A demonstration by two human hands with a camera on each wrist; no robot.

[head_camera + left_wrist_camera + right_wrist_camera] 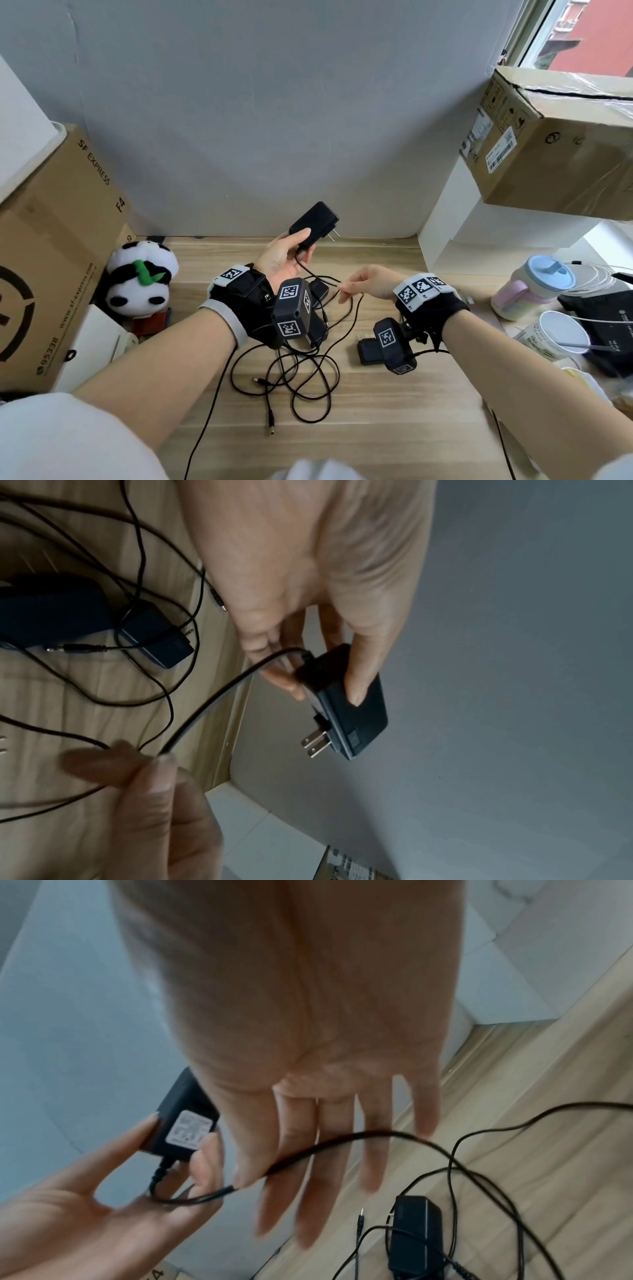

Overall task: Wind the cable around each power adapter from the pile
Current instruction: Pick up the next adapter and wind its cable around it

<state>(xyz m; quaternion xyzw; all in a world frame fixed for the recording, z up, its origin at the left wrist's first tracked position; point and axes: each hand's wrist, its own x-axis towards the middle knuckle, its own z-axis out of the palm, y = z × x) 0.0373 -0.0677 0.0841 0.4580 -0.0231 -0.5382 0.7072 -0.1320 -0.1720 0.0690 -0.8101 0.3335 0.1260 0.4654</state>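
Note:
My left hand (298, 245) holds a black power adapter (314, 222) up above the back of the wooden table (394, 428), thumb on its face, plug prongs pointing right. In the left wrist view the adapter (346, 704) shows its two prongs. Its cable (317, 274) runs down to my right hand (343, 289), which pinches it between thumb and forefinger; the other fingers lie straight in the right wrist view. More black adapters (368, 349) and loose cables (308, 380) lie tangled on the table below my wrists. One of these adapters (414, 1234) sits under the right hand.
A large cardboard box (51, 257) and a panda plush (140, 277) stand at the left. Another cardboard box (555, 144) rests on a white shelf at the right. A pastel cup (534, 291), a paper cup (561, 332) and dark gear crowd the right edge.

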